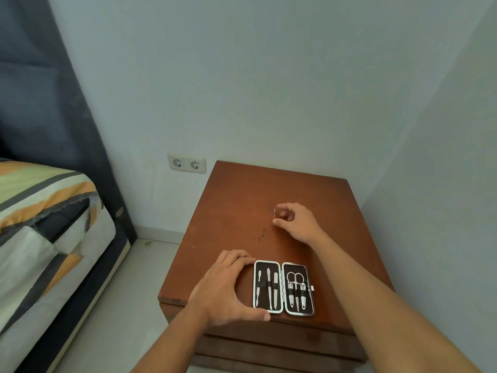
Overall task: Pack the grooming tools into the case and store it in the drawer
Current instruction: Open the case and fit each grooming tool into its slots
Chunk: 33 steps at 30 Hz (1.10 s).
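Head view: I see my right hand (pixel 294 220) pinching a thin metal pick (pixel 274 217), near upright, its fingers (pixel 278 223) narrow around it. The open case (pixel 283 288) lies at six o'clock from it on the tabletop (pixel 236 205), long axis twelve-to-six, six tools strapped in. My left hand (pixel 228 289) cups the case's nine o'clock edge, fingers spread.

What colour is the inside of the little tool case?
Black inside the case, with a silvery rim. The head view shows it, lying open on the brown nightstand.
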Each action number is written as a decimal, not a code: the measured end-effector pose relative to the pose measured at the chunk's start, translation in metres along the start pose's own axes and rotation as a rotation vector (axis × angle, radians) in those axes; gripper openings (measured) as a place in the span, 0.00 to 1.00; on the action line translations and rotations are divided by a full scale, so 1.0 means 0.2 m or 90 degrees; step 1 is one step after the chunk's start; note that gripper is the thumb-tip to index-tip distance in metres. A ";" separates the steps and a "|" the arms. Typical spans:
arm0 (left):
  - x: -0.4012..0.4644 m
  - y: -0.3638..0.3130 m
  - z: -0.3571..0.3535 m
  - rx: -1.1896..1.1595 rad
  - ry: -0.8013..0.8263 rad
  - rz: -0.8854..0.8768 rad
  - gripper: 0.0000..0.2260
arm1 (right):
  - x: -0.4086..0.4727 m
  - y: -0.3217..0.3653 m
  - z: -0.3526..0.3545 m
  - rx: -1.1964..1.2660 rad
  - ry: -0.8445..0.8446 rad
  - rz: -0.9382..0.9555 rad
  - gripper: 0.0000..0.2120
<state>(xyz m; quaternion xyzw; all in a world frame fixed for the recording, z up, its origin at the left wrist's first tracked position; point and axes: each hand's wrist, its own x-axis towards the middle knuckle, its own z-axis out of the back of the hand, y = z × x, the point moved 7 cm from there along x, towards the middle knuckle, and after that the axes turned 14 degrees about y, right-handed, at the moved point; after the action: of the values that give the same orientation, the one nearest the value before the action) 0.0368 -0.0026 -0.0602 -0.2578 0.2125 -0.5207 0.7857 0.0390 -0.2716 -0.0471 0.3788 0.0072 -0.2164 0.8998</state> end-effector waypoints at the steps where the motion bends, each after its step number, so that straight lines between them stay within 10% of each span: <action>1: 0.00 0.00 0.00 -0.001 0.001 -0.001 0.52 | 0.03 0.00 0.00 -0.018 0.019 0.001 0.26; 19: 0.01 0.00 0.01 0.014 0.001 -0.003 0.50 | -0.06 0.08 -0.05 0.022 0.045 0.095 0.19; 33: 0.02 0.00 0.00 0.025 0.009 0.007 0.52 | -0.44 0.23 -0.06 -0.002 0.298 0.104 0.03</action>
<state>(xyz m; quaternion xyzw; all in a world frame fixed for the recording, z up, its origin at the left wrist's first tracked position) 0.0391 -0.0059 -0.0600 -0.2378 0.2093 -0.5224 0.7917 -0.0202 -0.2016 -0.0079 0.4163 0.1848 -0.0494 0.8889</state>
